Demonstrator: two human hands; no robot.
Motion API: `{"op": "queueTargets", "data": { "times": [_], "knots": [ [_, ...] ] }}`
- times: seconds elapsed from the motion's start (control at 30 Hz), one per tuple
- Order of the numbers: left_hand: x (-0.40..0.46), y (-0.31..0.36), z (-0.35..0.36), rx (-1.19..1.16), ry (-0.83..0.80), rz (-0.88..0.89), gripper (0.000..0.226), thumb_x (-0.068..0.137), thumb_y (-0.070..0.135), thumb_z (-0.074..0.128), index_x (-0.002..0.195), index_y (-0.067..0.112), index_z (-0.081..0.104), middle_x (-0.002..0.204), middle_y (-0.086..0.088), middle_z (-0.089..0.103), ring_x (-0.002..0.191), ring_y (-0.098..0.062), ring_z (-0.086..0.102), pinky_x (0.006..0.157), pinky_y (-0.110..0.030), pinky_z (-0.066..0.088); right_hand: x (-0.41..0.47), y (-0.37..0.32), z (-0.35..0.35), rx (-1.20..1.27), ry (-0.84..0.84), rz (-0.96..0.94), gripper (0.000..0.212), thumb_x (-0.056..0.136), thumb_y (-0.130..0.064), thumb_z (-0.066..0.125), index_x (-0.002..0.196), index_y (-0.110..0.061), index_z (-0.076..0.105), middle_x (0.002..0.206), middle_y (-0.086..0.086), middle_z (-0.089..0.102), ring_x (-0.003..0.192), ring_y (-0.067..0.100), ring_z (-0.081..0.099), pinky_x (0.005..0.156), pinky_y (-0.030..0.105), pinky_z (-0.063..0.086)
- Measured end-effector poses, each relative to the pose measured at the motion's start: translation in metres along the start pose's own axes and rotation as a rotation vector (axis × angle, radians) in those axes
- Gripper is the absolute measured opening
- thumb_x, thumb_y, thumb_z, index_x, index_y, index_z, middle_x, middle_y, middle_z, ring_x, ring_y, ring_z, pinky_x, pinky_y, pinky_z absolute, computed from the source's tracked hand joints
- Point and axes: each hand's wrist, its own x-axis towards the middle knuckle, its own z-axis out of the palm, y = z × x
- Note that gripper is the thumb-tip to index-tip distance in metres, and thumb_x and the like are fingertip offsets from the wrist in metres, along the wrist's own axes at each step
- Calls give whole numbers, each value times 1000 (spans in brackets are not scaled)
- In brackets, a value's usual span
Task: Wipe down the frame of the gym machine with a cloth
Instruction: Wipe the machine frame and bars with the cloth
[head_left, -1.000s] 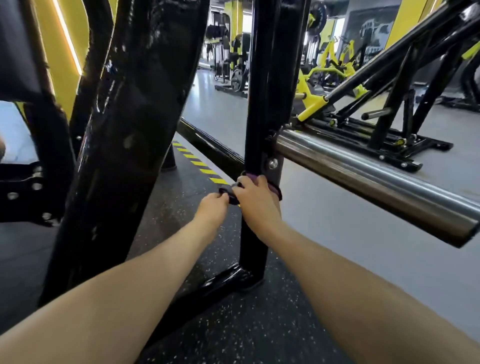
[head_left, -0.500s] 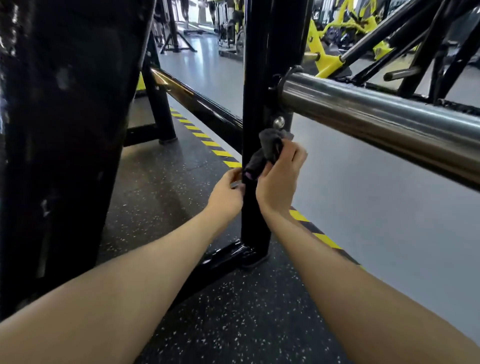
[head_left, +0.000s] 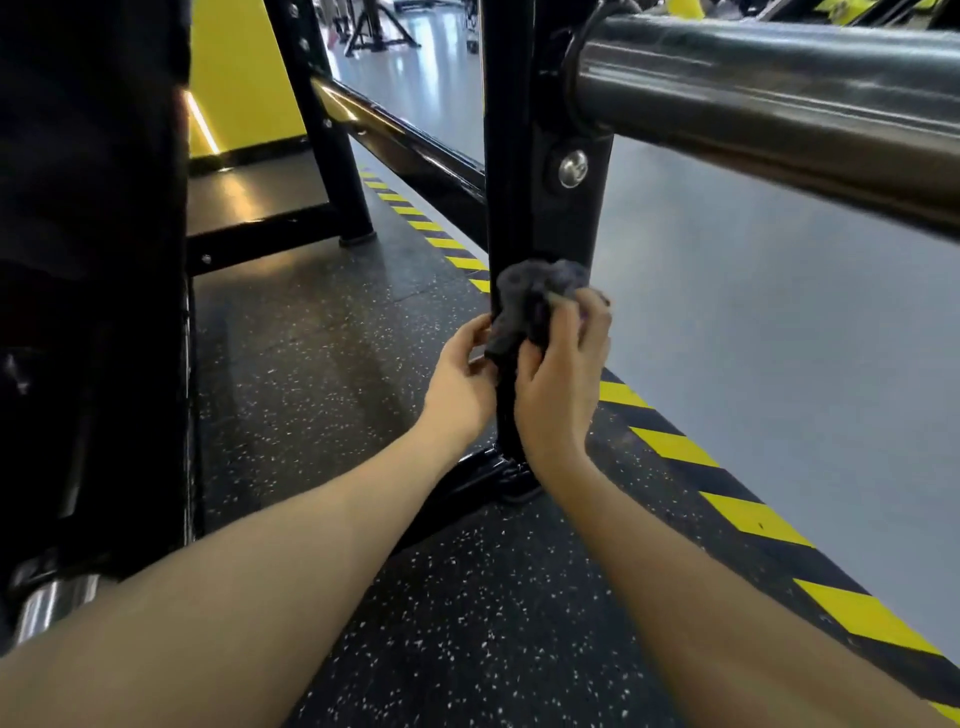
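A broad black slab of the machine (head_left: 88, 260) fills the left side of the view, and a thick steel bar (head_left: 769, 88) runs across the upper right, joined to a black upright post (head_left: 519, 156) of the frame by a collar with a round silver bolt (head_left: 573, 169) below it. The post stands on a dark speckled rubber floor (head_left: 311, 364), edged by a yellow and black hazard stripe (head_left: 753, 519) that borders a smooth grey floor (head_left: 779, 312). Both forearms reach in from the bottom edge to the lower part of the post. The right hand (head_left: 561, 374) grips a crumpled dark grey cloth (head_left: 535, 301) and presses it against the post, below the bolt. The left hand (head_left: 460, 374), just beside the right, pinches the hanging lower end of the cloth with its fingertips at the post's left edge.
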Motion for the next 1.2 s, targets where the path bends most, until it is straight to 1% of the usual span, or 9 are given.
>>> {"op": "queueTargets", "data": {
  "times": [0.07,0.17,0.3,0.43,0.53,0.63,1.03,1.1,1.2],
  "knots": [
    [-2,-4,-3,51,-21,-15,52,90,-13,44,134,14,45,110,3,57,94,-7,57,87,-22,52,-21,10,-1,1,-125,-11,50,69,11,52,113,-13,57,135,-2,36,113,25,42,83,28,40],
    [-8,-9,-4,6,-49,-42,54,89,-18,41,134,13,46,100,6,57,82,-1,57,69,-10,51,-36,29,2,56,-222,63,49,68,13,49,106,-16,59,132,-5,37,111,23,43,86,32,44],
    [-14,-13,3,-28,-80,-99,55,90,-23,36,136,6,43,90,13,51,73,4,52,60,-5,46,-42,48,7,107,-189,277,37,76,13,48,104,-9,56,120,1,39,106,21,47,91,34,44],
    [-16,-12,6,-12,-87,-106,57,90,-23,31,135,8,44,92,17,49,73,8,51,59,-3,43,-28,42,4,139,-120,481,42,83,9,46,119,-11,51,112,0,32,92,14,42,90,20,36],
    [-11,-20,3,-5,-66,-125,59,89,-22,36,136,12,45,108,6,57,94,-8,60,78,-12,49,-26,29,13,177,-80,387,38,88,3,49,124,-7,44,116,2,29,94,10,36,87,14,31],
    [-10,-26,3,33,-101,-110,60,89,-20,36,138,13,43,115,6,50,117,-13,48,96,-23,42,-36,47,20,106,-130,428,37,90,1,46,126,-3,40,123,7,30,90,11,35,82,19,34],
    [-5,-53,3,85,-133,-132,60,92,-13,39,141,22,40,121,11,48,118,-8,42,95,-19,38,-66,111,33,-200,-540,810,40,89,5,44,127,1,36,134,21,32,105,40,49,79,34,37],
    [-8,-53,0,118,-146,-165,57,94,-9,40,141,22,41,128,10,48,119,-6,43,89,-11,39,-70,109,32,-234,-645,817,38,88,2,48,125,2,40,131,23,39,110,41,49,84,38,40],
    [-15,-55,-6,216,-134,-203,50,96,0,43,142,21,42,138,8,47,129,-9,41,97,-14,31,-75,95,22,-239,-779,694,32,83,-2,51,115,-1,51,119,24,55,108,40,53,82,37,43]
  ]
}}
